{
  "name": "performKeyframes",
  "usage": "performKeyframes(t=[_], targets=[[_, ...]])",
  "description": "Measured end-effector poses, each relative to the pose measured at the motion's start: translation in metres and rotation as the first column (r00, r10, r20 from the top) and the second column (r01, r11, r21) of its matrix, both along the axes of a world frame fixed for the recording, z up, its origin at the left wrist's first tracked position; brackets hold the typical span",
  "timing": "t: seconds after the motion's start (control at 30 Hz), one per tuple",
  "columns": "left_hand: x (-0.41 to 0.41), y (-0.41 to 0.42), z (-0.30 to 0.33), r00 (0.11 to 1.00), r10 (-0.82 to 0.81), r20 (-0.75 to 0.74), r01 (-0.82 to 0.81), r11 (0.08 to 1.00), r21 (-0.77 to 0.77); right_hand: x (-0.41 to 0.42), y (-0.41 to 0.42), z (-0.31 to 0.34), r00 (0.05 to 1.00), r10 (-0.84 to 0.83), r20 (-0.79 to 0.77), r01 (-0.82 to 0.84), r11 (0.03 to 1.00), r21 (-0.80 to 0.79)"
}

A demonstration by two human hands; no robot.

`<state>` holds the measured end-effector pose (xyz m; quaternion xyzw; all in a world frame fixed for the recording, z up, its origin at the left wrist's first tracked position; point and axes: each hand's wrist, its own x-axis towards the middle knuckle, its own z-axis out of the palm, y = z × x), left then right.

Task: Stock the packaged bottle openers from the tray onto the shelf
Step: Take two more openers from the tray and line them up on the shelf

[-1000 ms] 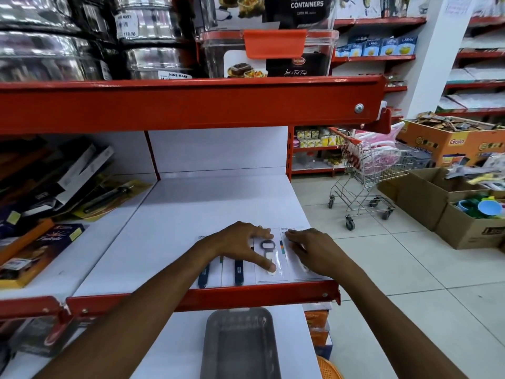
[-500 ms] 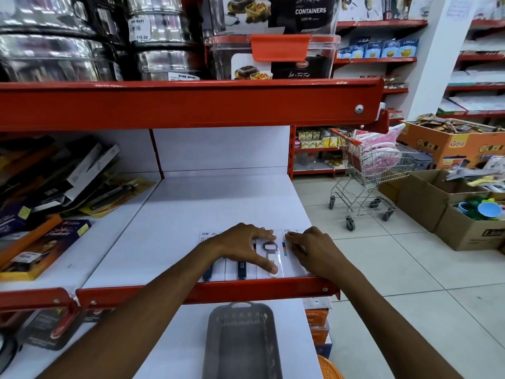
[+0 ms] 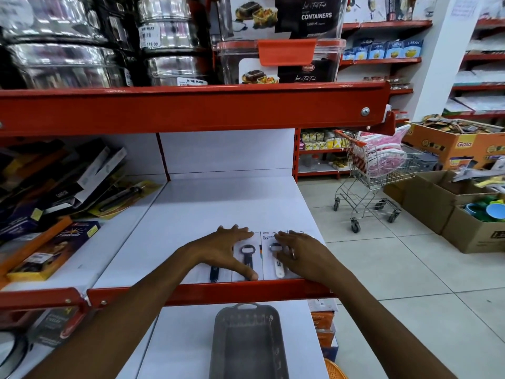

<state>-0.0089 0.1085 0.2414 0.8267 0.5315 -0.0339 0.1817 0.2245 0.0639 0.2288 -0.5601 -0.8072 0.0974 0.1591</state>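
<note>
Several packaged bottle openers lie flat in a row near the front edge of the white shelf (image 3: 218,203). A dark-handled opener (image 3: 247,258) shows between my hands, and a white-handled opener (image 3: 278,265) lies just right of it. My left hand (image 3: 224,250) rests flat on the left packages, fingers spread, thumb on the dark opener's card. Over the right packages my right hand (image 3: 302,255) lies with fingers apart. One more dark handle (image 3: 214,273) peeks out below my left wrist. The grey tray (image 3: 247,343) sits on the shelf below and looks empty.
A red rail (image 3: 218,292) fronts the shelf. Boxed knives and kitchen tools (image 3: 54,203) crowd the shelf section to the left. Steel pots and clear containers stand on the shelf above. A shopping cart (image 3: 374,176) and cardboard boxes (image 3: 437,203) stand on the tiled floor at right.
My hands have slid slightly apart on the packages, so the dark-handled and white-handled openers now show between them. The view has tilted up a little.
</note>
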Motion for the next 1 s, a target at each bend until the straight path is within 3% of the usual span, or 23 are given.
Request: performKeyframes(t=[0.77, 1.0], targets=[[-0.016, -0.007, 0.002, 0.999, -0.036, 0.027, 0.035, 0.999, 0.024, -0.004, 0.003, -0.006, 1.000, 0.002, 0.014, -0.001, 0.999, -0.041], [-0.041, -0.019, -0.009, 0.994, -0.006, -0.112, 0.011, 0.999, 0.048, -0.032, 0.009, -0.002, 0.990, 0.090, 0.105, -0.078, 0.991, -0.113]])
